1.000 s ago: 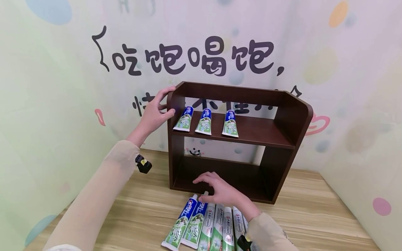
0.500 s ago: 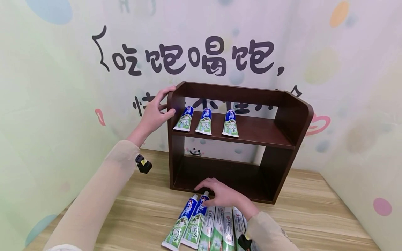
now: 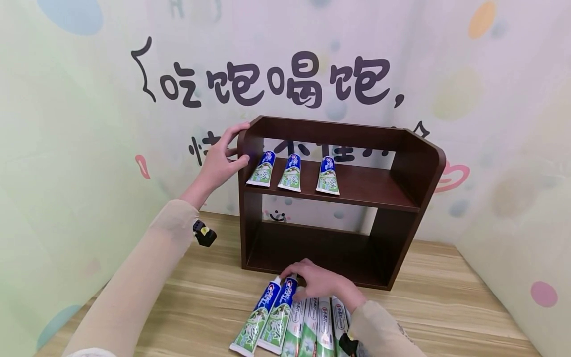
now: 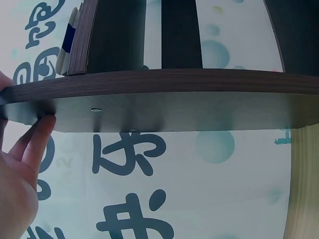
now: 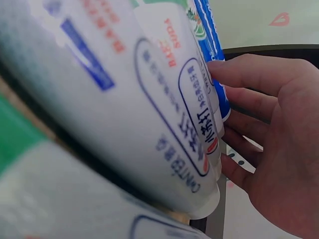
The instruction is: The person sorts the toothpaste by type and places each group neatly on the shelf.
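Left hand (image 3: 221, 159): we see it at the upper left of the dark brown shelf unit (image 3: 334, 128), thumb and fingers spread apart and touching the side panel.
Right hand (image 3: 317, 280): we find it over the cap end of the second blue-and-green tube (image 3: 278, 317), fingers bent; we cannot tell whether they are clamped on it or only beside it.
Both hands: well apart, the left high on the shelf unit, the right low in front of it.
Second tube's place: on the wood-grain table (image 3: 196, 297), cap toward the shelf unit.
Its left neighbour: the first blue-and-green tube (image 3: 255, 320), slanting, at the row's left end.
Its right neighbours: white-and-green tubes (image 3: 308, 332), side by side; we count at least four, the last partly behind the right sleeve (image 3: 383, 332).
Upper board (image 3: 368, 186): three more blue-and-green tubes (image 3: 290, 173) lie on its left part, crimped ends at the front edge; we notice a wider gap before the third.
Wrists: we see a small black device (image 3: 204, 234) at the left cuff and another at the right.
Back wall (image 3: 267, 29): pale, with large dark characters and pastel spots.
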Motion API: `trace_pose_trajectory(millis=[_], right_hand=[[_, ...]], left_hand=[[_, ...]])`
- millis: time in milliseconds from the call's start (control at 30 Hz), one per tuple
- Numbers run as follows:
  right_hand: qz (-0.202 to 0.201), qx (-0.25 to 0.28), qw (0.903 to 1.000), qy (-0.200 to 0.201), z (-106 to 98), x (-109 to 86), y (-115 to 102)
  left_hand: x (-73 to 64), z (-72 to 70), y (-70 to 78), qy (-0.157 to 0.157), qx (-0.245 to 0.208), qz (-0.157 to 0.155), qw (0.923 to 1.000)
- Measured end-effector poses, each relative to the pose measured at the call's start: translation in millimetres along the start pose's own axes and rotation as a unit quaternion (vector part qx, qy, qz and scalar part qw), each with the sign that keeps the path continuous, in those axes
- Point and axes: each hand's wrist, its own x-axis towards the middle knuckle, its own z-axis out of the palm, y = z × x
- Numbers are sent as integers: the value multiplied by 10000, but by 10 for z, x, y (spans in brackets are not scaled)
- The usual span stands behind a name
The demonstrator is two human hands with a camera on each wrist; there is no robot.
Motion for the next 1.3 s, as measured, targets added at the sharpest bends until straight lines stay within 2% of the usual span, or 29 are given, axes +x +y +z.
trace_pose_trajectory(millis=[100, 267, 400, 600, 900, 1033, 1133, 1233, 1300], right_hand=[[203, 14, 9997, -105, -22, 11, -20], [639, -32, 9975, -303, -56, 55, -57], [727, -122, 9961, -481, -87, 98, -92], [440, -472, 9948, -785, -113, 112, -106], [133, -428, 9960, -773, -124, 88, -111], [-33, -251, 9961, -848, -132, 101, -95], [-221, -4, 9954, -931, -134, 127, -69], [-402, 312, 9939, -983, -124, 150, -28], [-425, 507, 9932, -960, -116, 152, 3]], left_hand=[[23, 3, -68, 23, 8, 53, 10000], [24, 2, -86, 27, 12, 114, 9999], [10, -2, -86, 36, 27, 102, 9999], [-1, -2, -78, 41, 40, 104, 9999], [16, 7, -62, 30, -8, 46, 10000], [-23, -9, 90, -34, -20, -10, 10000], [-17, -11, 67, -16, 7, 10, 10000], [20, 5, -67, 34, 7, 21, 10000], [17, 6, -71, 32, 5, 33, 10000]])
